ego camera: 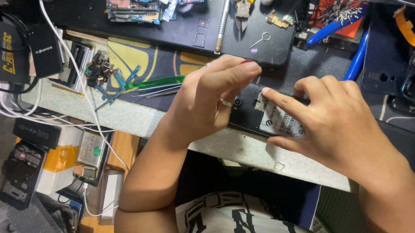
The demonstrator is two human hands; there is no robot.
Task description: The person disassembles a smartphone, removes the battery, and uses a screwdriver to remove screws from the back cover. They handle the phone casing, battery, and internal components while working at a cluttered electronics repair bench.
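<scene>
In the head view, your left hand [211, 99] hovers over the left end of the opened black phone [264, 116], which lies near the front edge of the tabletop [122, 118]. Its thumb and forefinger are pinched nearly closed just above the phone's upper edge; whether something tiny sits between the fingers [243, 72] you cannot tell. A ring shows on one of the curled lower fingers, close to the phone's round camera opening.

Your right hand [340, 123] rests on the phone's right half. Its forefinger presses flat on the white label [281, 122] inside the phone, the thumb lies along the near edge, and the other fingers curl over the far edge, holding the phone down.

The phone sits just inside the tabletop's front edge, with little margin toward you. Behind your left hand, green tweezers [156, 83] and thin metal picks lie close by. A black tray [241, 39] beyond carries a silver screwdriver [223, 21], a pin tool and circuit boards [135, 9]. Blue-handled tools [340, 27] crowd the right rear. White cables [73, 76] trail across the left side.
</scene>
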